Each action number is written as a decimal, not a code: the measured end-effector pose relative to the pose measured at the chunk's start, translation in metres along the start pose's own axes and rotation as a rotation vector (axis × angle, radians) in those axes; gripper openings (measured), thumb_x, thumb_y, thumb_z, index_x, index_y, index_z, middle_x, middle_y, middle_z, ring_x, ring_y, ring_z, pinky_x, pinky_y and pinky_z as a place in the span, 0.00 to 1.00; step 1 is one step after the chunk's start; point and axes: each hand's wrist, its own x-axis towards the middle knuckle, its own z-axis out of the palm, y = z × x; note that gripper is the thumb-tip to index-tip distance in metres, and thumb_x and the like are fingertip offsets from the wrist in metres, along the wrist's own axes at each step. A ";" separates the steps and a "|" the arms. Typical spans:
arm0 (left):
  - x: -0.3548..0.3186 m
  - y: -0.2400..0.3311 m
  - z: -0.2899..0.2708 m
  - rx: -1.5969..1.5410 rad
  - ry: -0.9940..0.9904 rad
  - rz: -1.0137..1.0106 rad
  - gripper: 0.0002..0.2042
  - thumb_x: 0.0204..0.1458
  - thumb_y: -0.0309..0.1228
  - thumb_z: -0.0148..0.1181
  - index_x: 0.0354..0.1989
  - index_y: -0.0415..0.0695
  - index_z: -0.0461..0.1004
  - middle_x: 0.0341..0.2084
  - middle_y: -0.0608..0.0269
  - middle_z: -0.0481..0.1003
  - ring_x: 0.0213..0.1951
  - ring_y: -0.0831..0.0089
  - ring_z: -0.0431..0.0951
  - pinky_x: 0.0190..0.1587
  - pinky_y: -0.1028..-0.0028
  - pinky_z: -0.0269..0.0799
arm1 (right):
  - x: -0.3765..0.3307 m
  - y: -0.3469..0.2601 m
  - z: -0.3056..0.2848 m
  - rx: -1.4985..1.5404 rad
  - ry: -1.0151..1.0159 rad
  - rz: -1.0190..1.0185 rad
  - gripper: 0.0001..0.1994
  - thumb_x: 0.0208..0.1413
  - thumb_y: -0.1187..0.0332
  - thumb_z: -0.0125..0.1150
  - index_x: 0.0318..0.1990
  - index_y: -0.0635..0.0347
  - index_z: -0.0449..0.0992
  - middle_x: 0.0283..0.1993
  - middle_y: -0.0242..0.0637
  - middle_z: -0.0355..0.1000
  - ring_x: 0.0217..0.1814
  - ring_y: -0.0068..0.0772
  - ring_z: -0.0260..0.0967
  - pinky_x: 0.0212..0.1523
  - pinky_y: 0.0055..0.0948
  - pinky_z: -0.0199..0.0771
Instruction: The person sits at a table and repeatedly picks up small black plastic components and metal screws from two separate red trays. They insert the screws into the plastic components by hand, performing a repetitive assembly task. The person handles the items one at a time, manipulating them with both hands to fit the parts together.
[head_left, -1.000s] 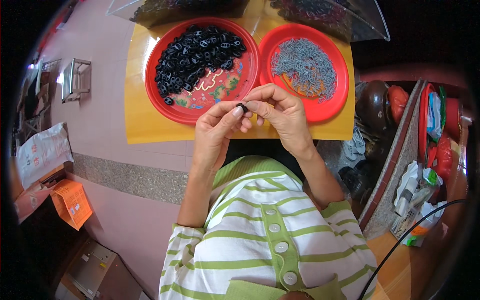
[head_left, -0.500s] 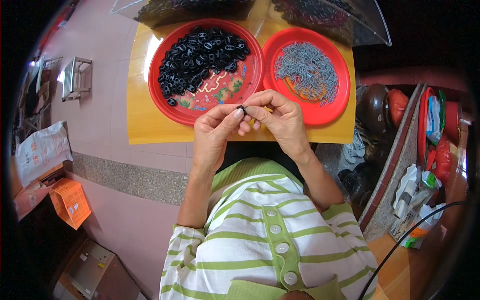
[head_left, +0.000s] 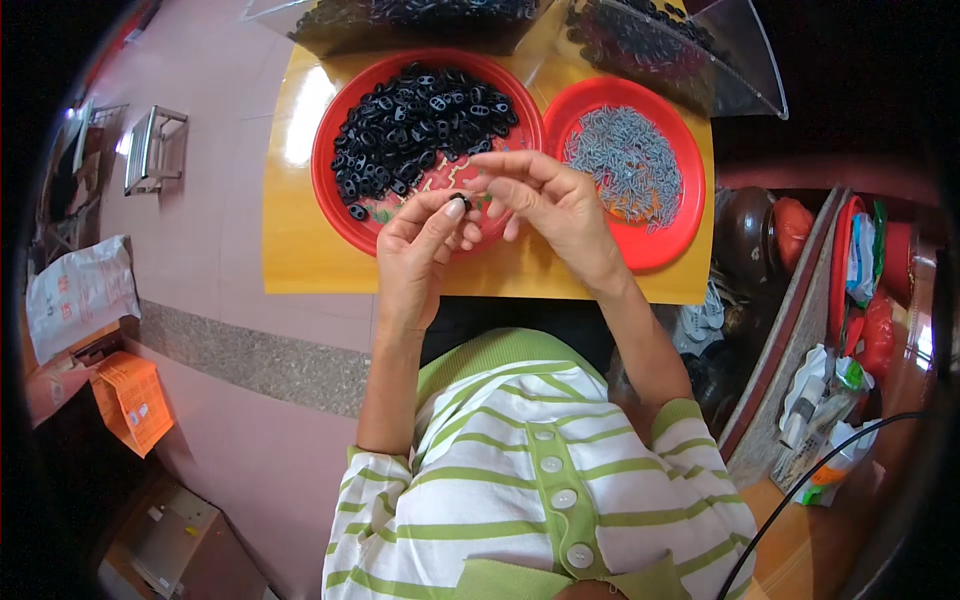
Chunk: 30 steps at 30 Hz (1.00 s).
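Observation:
My left hand [head_left: 412, 240] pinches a small black plastic piece [head_left: 460, 200] between thumb and fingertips, over the front rim of the left tray. Just to its right is my right hand [head_left: 562, 215], thumb and index finger apart, with nothing visible between them. Beneath and beyond both hands stands a round red tray [head_left: 325, 205] with a floral bottom, heaped with black oval pieces [head_left: 415, 120] that have two holes. A smaller red plate [head_left: 688, 190] to the right holds many thin grey screw-like pieces [head_left: 625, 160].
Two clear bins, a left one [head_left: 410, 30] and a right one [head_left: 670, 55], hold more black pieces at the yellow table's [head_left: 290, 250] far edge. A metal stool [head_left: 150, 150] stands on the floor at left. Right of the table are a brown jar [head_left: 745, 228] and a ledge with bags.
My right hand has come away from the black piece and its fingers have parted. My left hand keeps hold of the piece, slightly further left. The view has shifted a little.

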 end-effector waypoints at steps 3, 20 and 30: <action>0.001 0.003 -0.006 0.028 0.020 0.003 0.07 0.54 0.26 0.55 0.39 0.37 0.73 0.29 0.61 0.76 0.28 0.79 0.74 0.32 0.82 0.69 | 0.020 0.002 -0.005 -0.295 0.060 -0.105 0.11 0.55 0.71 0.57 0.44 0.64 0.74 0.34 0.32 0.74 0.30 0.18 0.70 0.27 0.19 0.70; 0.002 0.001 -0.017 -0.050 -0.087 -0.026 0.06 0.55 0.25 0.53 0.38 0.36 0.72 0.30 0.60 0.75 0.28 0.78 0.74 0.33 0.80 0.69 | 0.070 0.036 0.019 -1.008 -0.038 -0.405 0.09 0.44 0.71 0.63 0.33 0.60 0.72 0.32 0.36 0.67 0.32 0.35 0.69 0.30 0.31 0.69; -0.001 -0.002 -0.017 -0.143 -0.068 0.085 0.06 0.54 0.25 0.53 0.38 0.36 0.71 0.31 0.57 0.75 0.29 0.76 0.74 0.33 0.79 0.70 | 0.033 0.009 0.015 -0.137 0.019 -0.025 0.06 0.52 0.72 0.59 0.37 0.60 0.73 0.27 0.30 0.74 0.22 0.13 0.68 0.19 0.15 0.66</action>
